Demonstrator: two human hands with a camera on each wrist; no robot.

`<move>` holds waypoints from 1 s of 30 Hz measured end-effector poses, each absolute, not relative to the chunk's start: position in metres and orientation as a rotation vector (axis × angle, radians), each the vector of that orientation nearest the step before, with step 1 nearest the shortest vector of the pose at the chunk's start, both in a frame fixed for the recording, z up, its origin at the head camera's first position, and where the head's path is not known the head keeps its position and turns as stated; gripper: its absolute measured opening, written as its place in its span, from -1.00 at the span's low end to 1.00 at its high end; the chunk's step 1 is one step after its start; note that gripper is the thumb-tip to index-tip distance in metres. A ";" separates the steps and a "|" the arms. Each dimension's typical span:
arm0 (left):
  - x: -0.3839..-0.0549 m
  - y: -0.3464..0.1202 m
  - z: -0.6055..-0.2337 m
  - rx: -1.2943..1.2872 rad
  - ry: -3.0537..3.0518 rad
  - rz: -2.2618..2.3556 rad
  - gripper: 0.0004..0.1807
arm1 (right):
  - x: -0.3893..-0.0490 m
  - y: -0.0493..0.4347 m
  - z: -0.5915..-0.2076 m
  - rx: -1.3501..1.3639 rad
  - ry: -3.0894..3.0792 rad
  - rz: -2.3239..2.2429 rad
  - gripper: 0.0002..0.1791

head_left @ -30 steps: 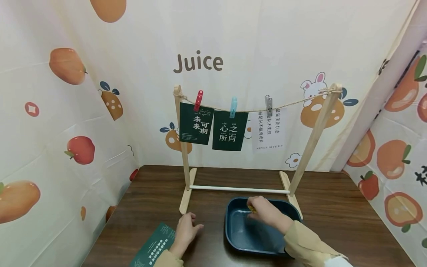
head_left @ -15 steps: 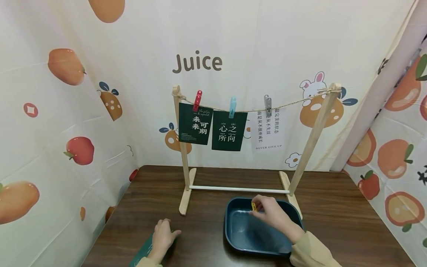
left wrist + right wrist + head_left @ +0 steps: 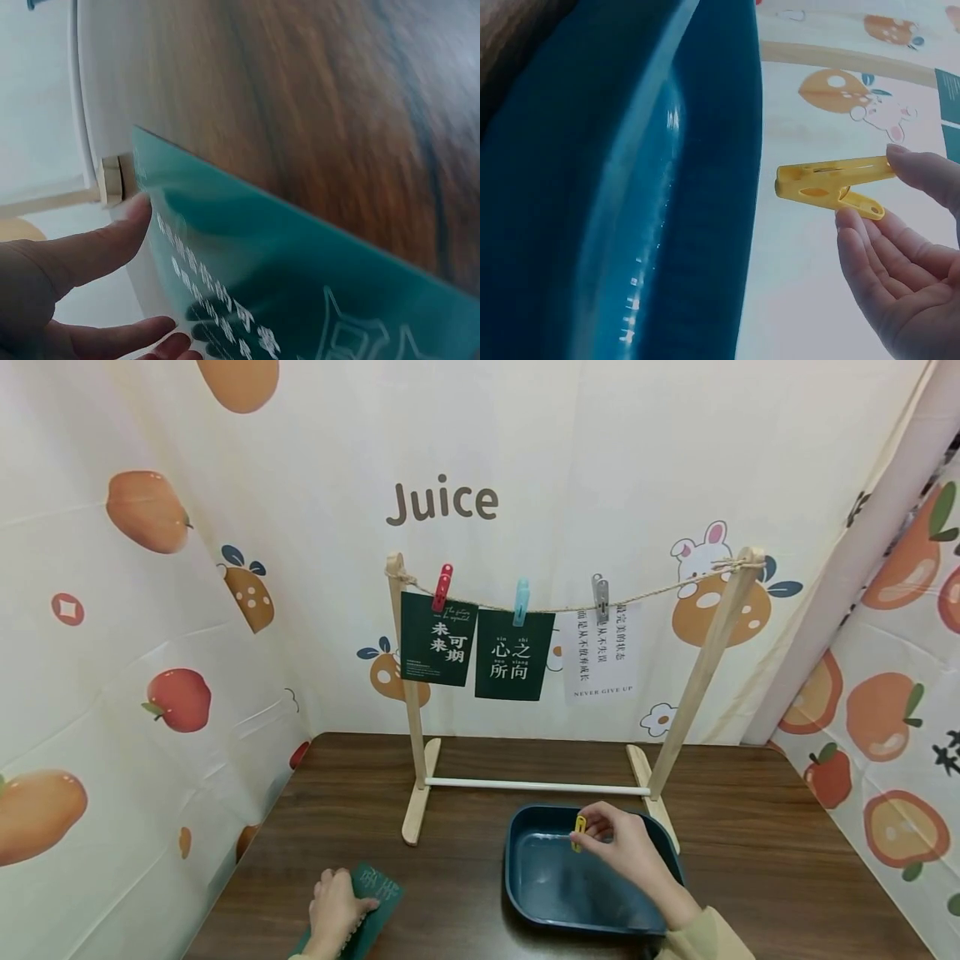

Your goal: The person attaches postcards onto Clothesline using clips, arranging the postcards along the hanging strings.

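In the head view my right hand point(image 3: 626, 847) holds a yellow clothespin point(image 3: 579, 832) over the dark blue tray point(image 3: 517, 893). The right wrist view shows the clothespin point(image 3: 829, 180) pinched by its handle ends between thumb and fingers. At the lower left my left hand point(image 3: 333, 910) is over a dark green card point(image 3: 378, 893) with white lettering on the table. Seen from the left wrist, its thumb point(image 3: 112, 244) reaches the edge of the card point(image 3: 285, 247). The other fingers are spread apart, their reflections showing on the glossy surface.
Behind the tray stands a wooden frame point(image 3: 693, 677) with a white crossbar point(image 3: 536, 786). From its string hang two green cards point(image 3: 438, 639) and a white card point(image 3: 600, 660), under red point(image 3: 442, 587), blue point(image 3: 521, 602) and grey point(image 3: 601, 597) clothespins. A printed curtain is behind.
My right hand has moved slightly right and turned the yellow clothespin into plainer view. My left hand has moved left and down across the green card, uncovering its upper right corner.
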State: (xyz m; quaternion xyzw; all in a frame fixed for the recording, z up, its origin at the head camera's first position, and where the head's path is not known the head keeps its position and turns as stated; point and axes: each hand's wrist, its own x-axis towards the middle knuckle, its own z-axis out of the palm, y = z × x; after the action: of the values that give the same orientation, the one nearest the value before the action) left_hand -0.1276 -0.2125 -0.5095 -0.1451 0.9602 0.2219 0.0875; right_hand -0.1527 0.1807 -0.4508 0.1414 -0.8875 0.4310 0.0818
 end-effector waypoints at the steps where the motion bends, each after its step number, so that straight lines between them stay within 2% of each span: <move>1: -0.127 -0.214 -0.509 -0.435 2.857 0.664 -0.37 | -0.152 0.181 -0.451 0.392 -2.642 1.316 -0.73; 11: -0.124 -0.220 -0.511 -0.414 2.900 0.681 -0.23 | -0.143 0.186 -0.454 0.212 -2.561 1.506 -0.72; 17: -0.127 -0.221 -0.511 -0.410 2.878 0.649 -0.20 | -0.137 0.190 -0.455 0.107 -2.519 1.625 -0.71; 30: -0.137 -0.228 -0.512 -0.441 2.781 0.632 -0.01 | -0.131 0.199 -0.460 -0.044 -2.421 1.750 -0.73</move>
State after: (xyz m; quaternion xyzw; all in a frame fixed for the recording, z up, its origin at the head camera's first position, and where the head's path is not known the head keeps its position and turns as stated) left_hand -0.1371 -0.2283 -0.5118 -0.1515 0.9558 0.2172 0.1277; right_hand -0.1309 0.1986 -0.4597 -0.0147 -0.8079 0.5840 0.0772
